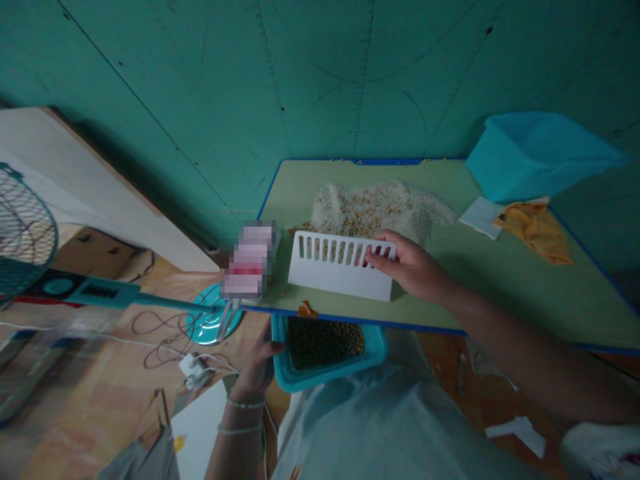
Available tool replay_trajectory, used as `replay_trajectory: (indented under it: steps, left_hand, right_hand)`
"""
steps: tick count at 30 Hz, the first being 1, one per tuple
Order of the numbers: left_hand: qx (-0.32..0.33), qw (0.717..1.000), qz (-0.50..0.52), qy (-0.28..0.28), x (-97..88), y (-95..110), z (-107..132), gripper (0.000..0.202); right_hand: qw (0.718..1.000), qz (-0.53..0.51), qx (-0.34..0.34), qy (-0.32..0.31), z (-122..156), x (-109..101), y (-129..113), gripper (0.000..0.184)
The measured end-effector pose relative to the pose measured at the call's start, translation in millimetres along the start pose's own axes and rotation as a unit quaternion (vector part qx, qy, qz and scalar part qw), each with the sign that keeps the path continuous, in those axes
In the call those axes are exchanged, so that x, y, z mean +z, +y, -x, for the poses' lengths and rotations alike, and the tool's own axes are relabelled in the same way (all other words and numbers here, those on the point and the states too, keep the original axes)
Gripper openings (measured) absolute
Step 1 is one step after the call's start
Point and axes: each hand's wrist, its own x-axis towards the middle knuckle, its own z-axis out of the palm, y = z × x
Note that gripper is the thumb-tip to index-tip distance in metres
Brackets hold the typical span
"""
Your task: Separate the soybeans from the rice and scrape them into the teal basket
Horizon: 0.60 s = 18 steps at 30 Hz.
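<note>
My right hand grips the right end of a white slotted plastic piece, held upright on the green table near its front edge. Behind it lies a spread of white rice mixed with yellowish beans. My left hand, with bracelets on the wrist, holds the left rim of a teal tray just below the table's edge. The tray holds dark-looking beans. A small orange scrap sits at the table's edge above the tray.
A teal bin stands at the table's far right, with a white paper and an orange cloth beside it. A teal standing fan lies on the floor at left, with its base and cables. A blurred pink-white object is at the table's left corner.
</note>
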Motion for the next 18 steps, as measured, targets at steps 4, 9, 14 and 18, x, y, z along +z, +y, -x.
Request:
replay_trajectory:
  steps: [4, 9, 14, 18]
  left_hand:
    - [-0.025, 1.0, -0.004, 0.01, -0.7, 5.4, 3.9, 0.065]
    - [-0.025, 1.0, 0.003, 0.015, 5.5, 14.9, 12.5, 0.061]
    - [-0.013, 1.0, -0.001, 0.024, 0.6, 17.8, 17.8, 0.059]
    - [-0.021, 0.999, 0.002, 0.036, -10.6, 18.3, 19.2, 0.06]
  right_hand:
    - [0.999, 0.01, -0.038, -0.019, -19.4, 14.9, -1.1, 0.014]
    - [0.996, 0.008, -0.048, -0.069, -33.7, 25.0, -5.1, 0.012]
    - [0.993, -0.011, -0.031, -0.11, -28.5, 21.0, -10.4, 0.013]
    - [0.995, -0.016, -0.021, -0.096, -24.3, 17.7, -12.4, 0.015]
